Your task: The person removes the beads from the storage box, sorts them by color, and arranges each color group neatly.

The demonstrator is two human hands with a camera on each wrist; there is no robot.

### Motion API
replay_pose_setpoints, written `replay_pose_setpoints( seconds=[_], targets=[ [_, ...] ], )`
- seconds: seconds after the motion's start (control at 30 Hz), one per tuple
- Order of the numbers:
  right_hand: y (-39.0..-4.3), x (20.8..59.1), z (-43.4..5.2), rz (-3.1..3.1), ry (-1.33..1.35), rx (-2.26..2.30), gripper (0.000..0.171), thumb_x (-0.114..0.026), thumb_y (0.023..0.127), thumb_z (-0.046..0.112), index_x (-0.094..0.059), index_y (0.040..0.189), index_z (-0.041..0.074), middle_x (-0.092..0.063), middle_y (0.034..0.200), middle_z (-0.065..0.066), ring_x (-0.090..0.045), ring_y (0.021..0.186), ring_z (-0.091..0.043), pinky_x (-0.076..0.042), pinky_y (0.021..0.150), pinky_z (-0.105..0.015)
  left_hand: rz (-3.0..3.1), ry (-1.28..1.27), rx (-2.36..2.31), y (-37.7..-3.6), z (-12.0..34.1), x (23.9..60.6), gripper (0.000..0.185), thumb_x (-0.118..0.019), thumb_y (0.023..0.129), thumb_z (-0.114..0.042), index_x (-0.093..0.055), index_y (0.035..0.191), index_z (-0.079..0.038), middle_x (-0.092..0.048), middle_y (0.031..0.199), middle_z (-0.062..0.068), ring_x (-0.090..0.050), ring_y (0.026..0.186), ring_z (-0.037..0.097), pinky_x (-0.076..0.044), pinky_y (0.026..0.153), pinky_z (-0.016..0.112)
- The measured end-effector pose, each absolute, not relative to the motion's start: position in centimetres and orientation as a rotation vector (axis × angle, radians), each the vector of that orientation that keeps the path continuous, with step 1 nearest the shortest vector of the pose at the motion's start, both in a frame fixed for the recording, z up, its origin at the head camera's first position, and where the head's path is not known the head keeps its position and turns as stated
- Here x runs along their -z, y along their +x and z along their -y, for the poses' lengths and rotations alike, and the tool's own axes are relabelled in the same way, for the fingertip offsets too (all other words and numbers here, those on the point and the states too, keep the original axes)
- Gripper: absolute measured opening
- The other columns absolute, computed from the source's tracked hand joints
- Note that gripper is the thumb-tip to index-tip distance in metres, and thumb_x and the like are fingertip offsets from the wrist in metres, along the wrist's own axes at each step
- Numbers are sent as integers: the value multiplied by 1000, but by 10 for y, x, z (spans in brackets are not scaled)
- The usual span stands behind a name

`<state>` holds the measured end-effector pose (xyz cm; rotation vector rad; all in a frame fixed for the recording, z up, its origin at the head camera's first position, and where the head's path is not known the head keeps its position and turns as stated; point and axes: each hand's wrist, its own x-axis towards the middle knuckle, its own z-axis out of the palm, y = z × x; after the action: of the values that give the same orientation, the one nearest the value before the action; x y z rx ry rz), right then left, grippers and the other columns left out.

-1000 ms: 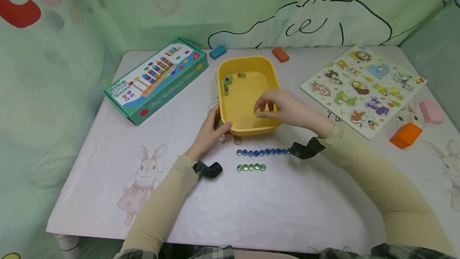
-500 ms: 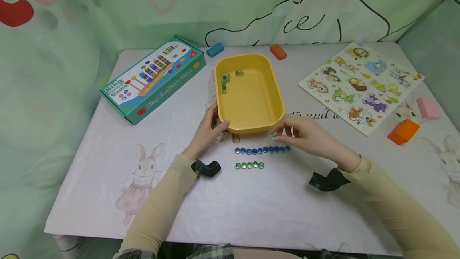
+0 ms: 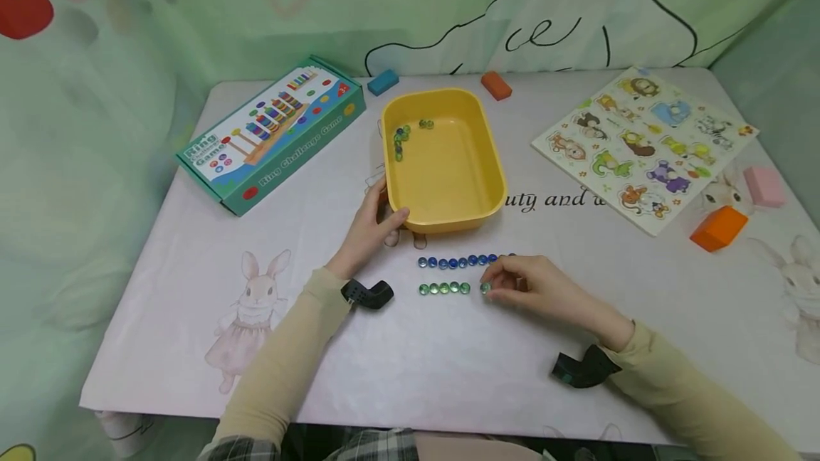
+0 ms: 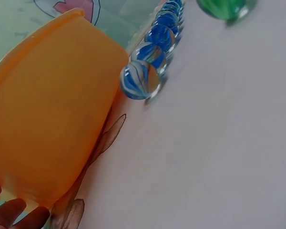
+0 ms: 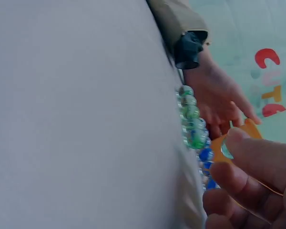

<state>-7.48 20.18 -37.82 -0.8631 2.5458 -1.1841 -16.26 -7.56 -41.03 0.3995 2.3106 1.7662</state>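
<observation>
A yellow tub (image 3: 475,194) stands mid-table with a few green and blue marbles (image 3: 402,139) in its far left corner. My left hand (image 3: 371,225) grips its near left corner, thumb on the rim. In front of the tub lie a row of blue marbles (image 3: 461,261) and a shorter row of green marbles (image 3: 444,289). My right hand (image 3: 532,284) pinches a green marble (image 3: 485,288) at the right end of the green row. The left wrist view shows the tub (image 4: 47,119) and blue marbles (image 4: 140,80) close up. The right wrist view shows my fingers (image 5: 257,162) beside the green row (image 5: 190,119).
A teal Ring Challenge Game box (image 3: 272,134) lies left of the tub, an animal puzzle board (image 3: 643,148) to the right. Small blocks sit around: blue (image 3: 383,81) and orange (image 3: 496,85) behind the tub, orange (image 3: 717,228) and pink (image 3: 762,186) at far right.
My right hand lifted a green marble out of the tub, passed over its front rim and came down to the right end of the green row. The left hand stayed on the tub.
</observation>
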Motion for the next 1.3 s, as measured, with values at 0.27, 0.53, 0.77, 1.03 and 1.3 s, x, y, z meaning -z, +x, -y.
replay_pose_setpoints(
  seconds=[0.27, 0.53, 0.77, 1.03, 1.3],
  targets=[
    [-68, 388, -193, -2624, -742, 1098, 11, -69, 82, 11, -64, 91, 11, -53, 68, 12, -44, 60, 1, -40, 53, -19, -2306, 383, -1755, -162, 75, 412, 72, -57, 90, -35, -17, 148, -20, -29, 150, 2, -22, 139, 16, -12, 115, 39],
    [-67, 389, -187, -2689, -693, 995, 11, -68, 83, 14, -64, 93, 12, -49, 64, 12, -41, 57, 0, -37, 52, -19, -2309, 389, -1771, -162, 74, 415, 79, -57, 87, -49, -18, 148, -19, -32, 148, 3, -25, 137, 16, -14, 114, 40],
    [-68, 388, -184, -2706, -676, 923, 11, -67, 84, 17, -65, 93, 12, -48, 64, 12, -40, 56, -1, -37, 52, -19, -2320, 384, -1767, -162, 74, 415, 76, -57, 88, -44, -17, 148, -19, -32, 148, 3, -25, 137, 16, -15, 114, 39],
    [-71, 384, -184, -2663, -662, 907, 12, -66, 85, 20, -65, 96, 13, -49, 65, 12, -41, 57, -2, -37, 53, -19, -2316, 392, -1768, -162, 74, 413, 79, -57, 87, -48, -17, 148, -18, -31, 148, 4, -24, 138, 16, -13, 115, 39],
    [-82, 370, -187, -2545, -847, 962, 15, -64, 87, 23, -65, 98, 13, -54, 70, 12, -45, 62, -1, -41, 56, -19, -2279, 393, -1763, -153, 73, 387, 69, -54, 93, -21, -14, 148, -6, -32, 146, 16, -28, 135, 27, -16, 114, 41]
  ],
)
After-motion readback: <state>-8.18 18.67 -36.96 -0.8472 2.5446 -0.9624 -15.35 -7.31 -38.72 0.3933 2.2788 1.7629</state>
